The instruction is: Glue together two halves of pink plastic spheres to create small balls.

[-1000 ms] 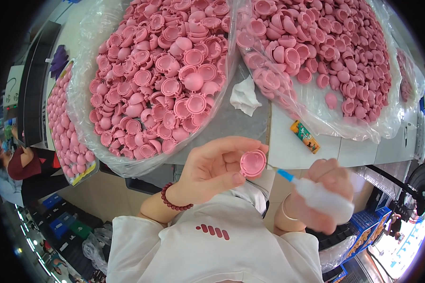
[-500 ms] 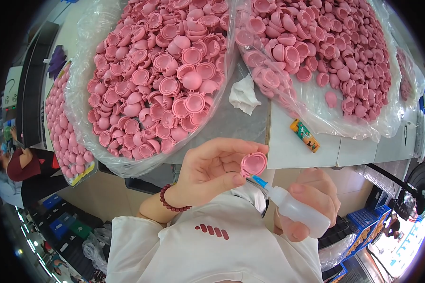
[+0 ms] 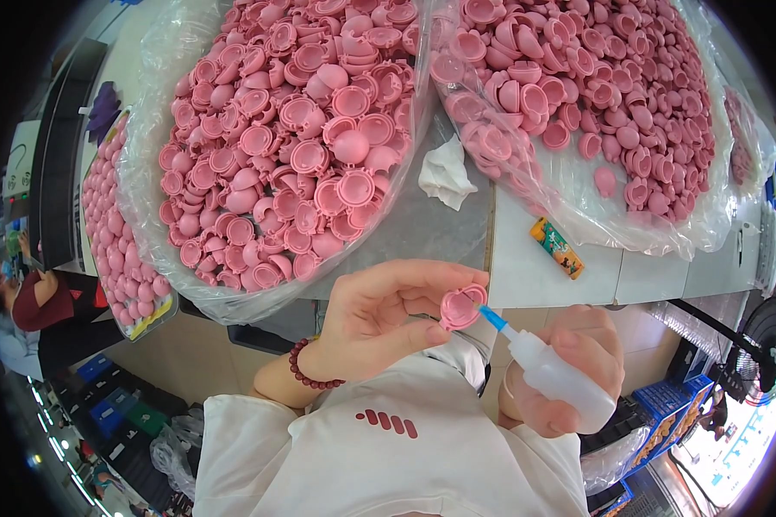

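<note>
My left hand (image 3: pixel 379 314) pinches a small pink plastic half-shell (image 3: pixel 461 306) between thumb and fingers, its hollow side turned toward the right. My right hand (image 3: pixel 578 370) grips a white squeeze bottle (image 3: pixel 556 379) with a blue nozzle (image 3: pixel 492 319). The nozzle tip touches the rim of the pink shell. Both hands are held just in front of the table edge, above my white top.
Two large clear plastic bags full of pink half-shells lie on the table, one at the left (image 3: pixel 293 146) and one at the right (image 3: pixel 595 95). A crumpled white cloth (image 3: pixel 444 172) and a small orange packet (image 3: pixel 556 247) lie between them. Another person (image 3: pixel 34 302) is at the far left.
My right hand swung the squeeze bottle from pointing away to aiming its blue nozzle at the pink shell, which my left hand kept holding in place.
</note>
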